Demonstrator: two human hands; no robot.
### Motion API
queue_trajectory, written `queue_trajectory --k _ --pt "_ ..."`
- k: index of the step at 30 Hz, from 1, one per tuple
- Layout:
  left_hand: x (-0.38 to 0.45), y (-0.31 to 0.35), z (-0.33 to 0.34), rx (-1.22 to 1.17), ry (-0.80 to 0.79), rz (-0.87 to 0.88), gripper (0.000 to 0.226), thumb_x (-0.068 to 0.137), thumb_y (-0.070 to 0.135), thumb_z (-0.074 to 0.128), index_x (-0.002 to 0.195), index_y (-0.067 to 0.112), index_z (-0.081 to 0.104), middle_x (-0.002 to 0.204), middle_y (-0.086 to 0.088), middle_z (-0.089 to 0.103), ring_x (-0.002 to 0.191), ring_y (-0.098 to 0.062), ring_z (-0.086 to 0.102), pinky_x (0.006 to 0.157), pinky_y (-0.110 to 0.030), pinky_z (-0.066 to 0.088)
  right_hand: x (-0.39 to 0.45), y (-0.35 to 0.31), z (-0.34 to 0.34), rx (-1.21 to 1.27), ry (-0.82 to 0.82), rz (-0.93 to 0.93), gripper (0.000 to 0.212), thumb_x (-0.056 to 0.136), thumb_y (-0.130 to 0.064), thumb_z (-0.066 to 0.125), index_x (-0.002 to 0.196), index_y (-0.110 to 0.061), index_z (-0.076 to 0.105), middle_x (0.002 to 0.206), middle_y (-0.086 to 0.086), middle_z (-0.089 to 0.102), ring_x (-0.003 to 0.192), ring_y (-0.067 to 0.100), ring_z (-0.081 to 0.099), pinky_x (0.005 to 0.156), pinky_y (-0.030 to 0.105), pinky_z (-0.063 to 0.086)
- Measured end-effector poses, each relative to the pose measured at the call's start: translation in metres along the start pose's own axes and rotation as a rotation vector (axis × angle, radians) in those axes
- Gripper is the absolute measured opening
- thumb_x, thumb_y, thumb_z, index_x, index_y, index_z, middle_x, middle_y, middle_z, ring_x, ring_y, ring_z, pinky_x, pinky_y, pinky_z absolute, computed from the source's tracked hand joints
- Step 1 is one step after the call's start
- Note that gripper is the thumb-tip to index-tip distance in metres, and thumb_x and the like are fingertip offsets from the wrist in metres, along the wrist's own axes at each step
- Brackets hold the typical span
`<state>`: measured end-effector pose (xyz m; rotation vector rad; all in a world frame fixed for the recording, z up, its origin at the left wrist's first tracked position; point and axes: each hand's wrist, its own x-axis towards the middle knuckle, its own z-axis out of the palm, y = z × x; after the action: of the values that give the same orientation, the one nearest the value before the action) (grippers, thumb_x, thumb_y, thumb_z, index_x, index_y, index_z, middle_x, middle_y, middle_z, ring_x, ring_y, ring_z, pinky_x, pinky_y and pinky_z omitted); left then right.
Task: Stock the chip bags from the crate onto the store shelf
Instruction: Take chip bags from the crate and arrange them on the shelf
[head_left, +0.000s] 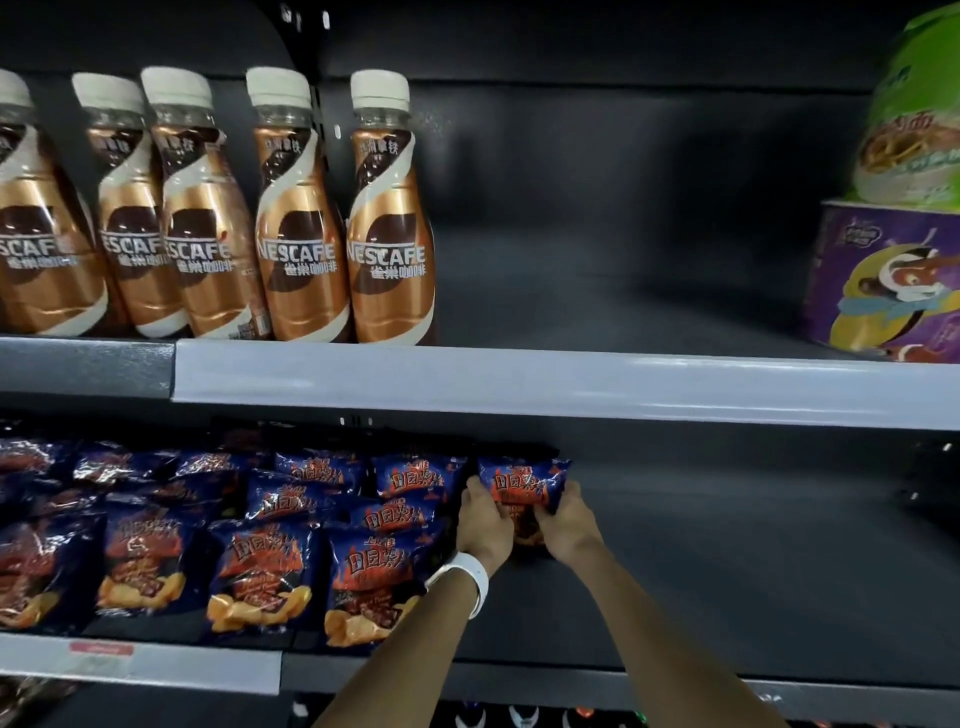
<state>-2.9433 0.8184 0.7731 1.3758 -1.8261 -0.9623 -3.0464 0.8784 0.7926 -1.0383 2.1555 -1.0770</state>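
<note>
Rows of glossy dark-blue chip bags (260, 582) already fill the lower dark metal shelf's (727, 571) left half. Left hand (484, 522) and right hand (567, 519) clasp another bag (522, 483) at the row's end; the right half stays bare, the crate unseen.

This is a shop aisle, seen close against a dark metal display rack. Across the middle of the frame runs a shelf edge (519, 384) with a pale price-label strip along its front. On the upper left stand coffee bottles (306, 208), identical and lined up facing outward. At the far right sit noodle tubs (893, 280), one stacked on another. On the lower left, chip bags (260, 566) of a single brand lie in rows, many copies of the same pack. The lower shelf edge (156, 662) at bottom left carries another pale strip with a small red tag (101, 648). The rack's back panel shows slotted uprights.
</note>
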Motion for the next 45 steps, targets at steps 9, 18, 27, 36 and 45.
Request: queue_trajectory --k 9,18,27,36,45 --pt "-0.001 -0.001 0.007 0.086 0.016 -0.011 0.033 0.094 0.003 0.045 0.127 0.002 0.041 0.129 -0.016 0.045 0.114 -0.034 0.055 0.094 -0.039 0.047 0.005 0.005 0.006 -0.031 -0.021 0.010 0.024 0.101 -0.015 0.049 0.123 -0.010 0.043 0.109 0.007 0.059 0.091 0.020 0.055 0.077 0.030 0.042" --pt "-0.006 -0.008 0.014 0.111 0.054 -0.034 0.045 0.096 0.007 0.048 0.138 0.001 0.035 0.134 -0.018 0.045 0.118 -0.036 0.054 0.094 -0.042 0.049 0.005 0.010 0.011 -0.017 -0.016 0.002 0.020 0.101 -0.014 0.049 0.119 -0.011 0.042 0.106 0.007 0.059 0.090 0.020 0.055 0.074 0.030 0.041" --pt "-0.021 -0.001 0.018 0.235 0.198 -0.044 0.055 0.097 0.001 0.045 0.147 -0.006 0.025 0.141 -0.023 0.044 0.118 -0.038 0.057 0.091 -0.039 0.051 -0.001 0.010 0.012 0.005 0.027 0.032 0.023 0.097 -0.016 0.057 0.116 -0.011 0.046 0.106 0.008 0.063 0.086 0.021 0.060 0.070 0.030 0.045" --pt "-0.032 -0.003 0.023 0.270 0.232 0.122 0.066 0.090 -0.004 0.055 0.149 -0.003 0.025 0.149 -0.023 0.037 0.135 -0.037 0.043 0.108 -0.041 0.042 -0.008 0.010 0.015 -0.032 0.050 0.035 0.023 0.095 -0.012 0.056 0.116 -0.009 0.047 0.105 0.008 0.062 0.087 0.021 0.059 0.073 0.033 0.049" --pt "-0.049 -0.003 0.014 0.445 0.174 0.253 0.060 0.072 0.003 0.075 0.128 0.006 0.056 0.141 -0.017 0.049 0.127 -0.037 0.052 0.093 -0.050 0.052 -0.021 0.012 0.016 -0.042 0.127 0.095 0.018 0.095 -0.019 0.057 0.101 -0.012 0.041 0.103 0.010 0.059 0.090 0.026 0.059 0.074 0.035 0.048"
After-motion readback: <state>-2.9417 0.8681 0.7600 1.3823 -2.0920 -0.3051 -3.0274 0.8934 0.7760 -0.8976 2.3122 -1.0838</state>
